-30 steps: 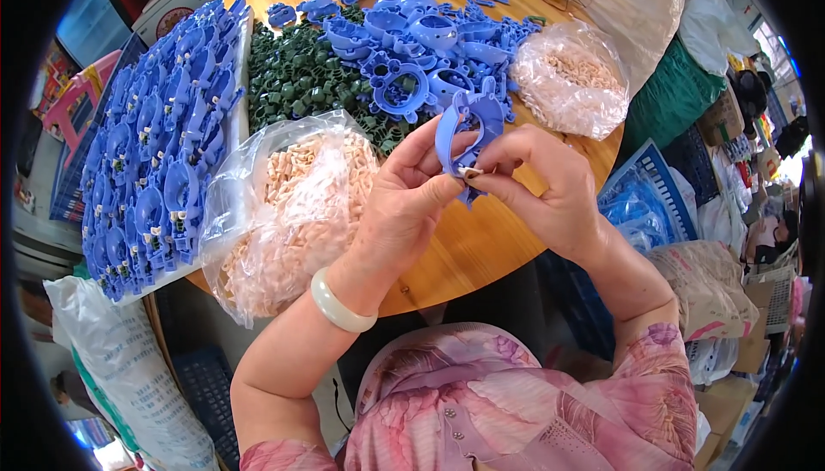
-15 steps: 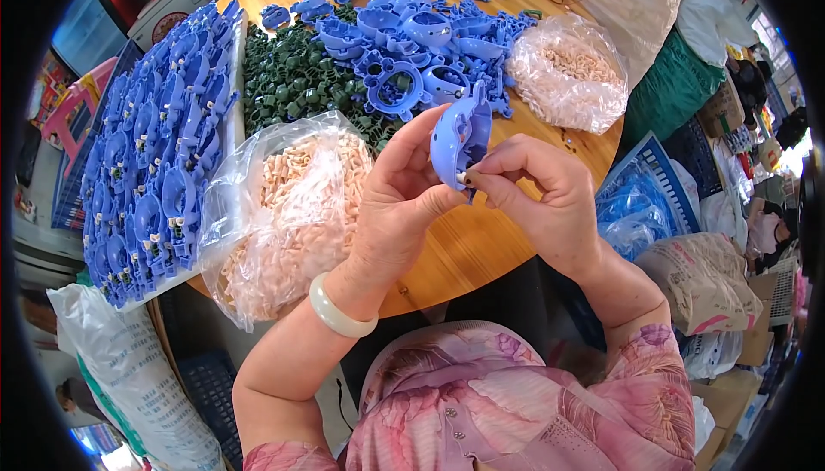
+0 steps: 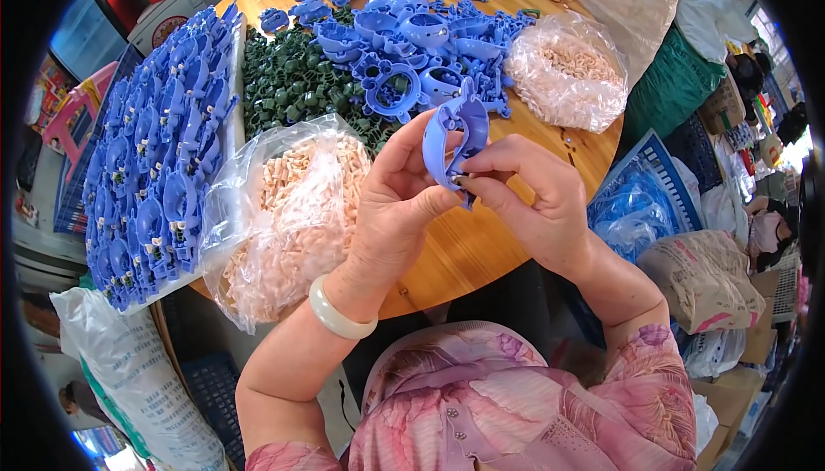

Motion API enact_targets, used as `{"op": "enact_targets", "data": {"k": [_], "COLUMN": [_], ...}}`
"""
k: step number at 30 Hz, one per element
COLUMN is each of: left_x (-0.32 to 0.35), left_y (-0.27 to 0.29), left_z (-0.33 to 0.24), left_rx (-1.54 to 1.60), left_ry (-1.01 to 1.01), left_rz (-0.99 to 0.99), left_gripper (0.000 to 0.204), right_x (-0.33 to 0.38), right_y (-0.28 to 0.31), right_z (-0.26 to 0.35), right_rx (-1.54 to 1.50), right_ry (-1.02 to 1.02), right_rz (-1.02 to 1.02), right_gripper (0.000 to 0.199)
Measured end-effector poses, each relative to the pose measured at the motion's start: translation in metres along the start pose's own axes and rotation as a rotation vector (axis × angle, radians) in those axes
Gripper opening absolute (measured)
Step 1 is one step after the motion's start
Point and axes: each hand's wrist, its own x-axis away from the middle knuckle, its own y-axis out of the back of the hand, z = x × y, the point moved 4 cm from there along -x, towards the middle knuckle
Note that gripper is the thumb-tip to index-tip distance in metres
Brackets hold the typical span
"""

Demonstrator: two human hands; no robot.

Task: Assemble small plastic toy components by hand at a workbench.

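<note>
A hollow blue plastic shell (image 3: 439,146) is gripped along its left side by my left hand (image 3: 391,187), which wears a pale bangle on the wrist. The shell stands tilted, its open inner side toward the right. At its lower edge, my right hand (image 3: 537,196) pinches with thumb and forefinger. What sits between those fingertips is mostly hidden; in the earlier frame a small pale piece showed there. Just left of my left hand lies an open clear bag of small peach-coloured plastic pieces (image 3: 296,213).
Beyond my hands are a heap of blue shells (image 3: 425,31) and a pile of dark green parts (image 3: 296,84). A second bag of pale pieces (image 3: 571,71) lies right on the wooden table (image 3: 464,256). At left, a tray holds rows of blue shells (image 3: 163,153).
The blue shell has turned slightly, showing more of its inside, and sits a little lower left. My right fingertips have moved slightly, and the pale piece between them no longer shows clearly.
</note>
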Motion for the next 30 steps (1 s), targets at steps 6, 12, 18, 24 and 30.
{"op": "enact_targets", "data": {"k": [6, 12, 18, 24, 30], "left_x": [-0.002, -0.001, -0.003, -0.003, -0.003], "left_y": [-0.002, -0.003, -0.002, 0.002, -0.001], "left_z": [0.001, 0.004, 0.006, 0.007, 0.006], "left_rx": [0.018, 0.136, 0.206, 0.201, 0.2], "left_ry": [0.038, 0.21, 0.251, 0.289, 0.301], "left_rz": [-0.016, -0.103, -0.076, -0.074, -0.085], "left_gripper": [0.067, 0.059, 0.051, 0.052, 0.051], "right_x": [-0.001, -0.022, -0.066, -0.077, -0.077], "right_y": [0.006, 0.035, 0.144, 0.131, 0.145], "right_z": [-0.004, -0.03, -0.154, -0.189, -0.19], "right_rx": [0.016, -0.029, 0.708, 0.749, 0.585], "right_ry": [-0.002, -0.214, -0.265, -0.323, -0.428], "right_rz": [0.016, -0.022, -0.053, 0.241, 0.082], "right_gripper": [0.008, 0.007, 0.016, 0.022, 0.015]}}
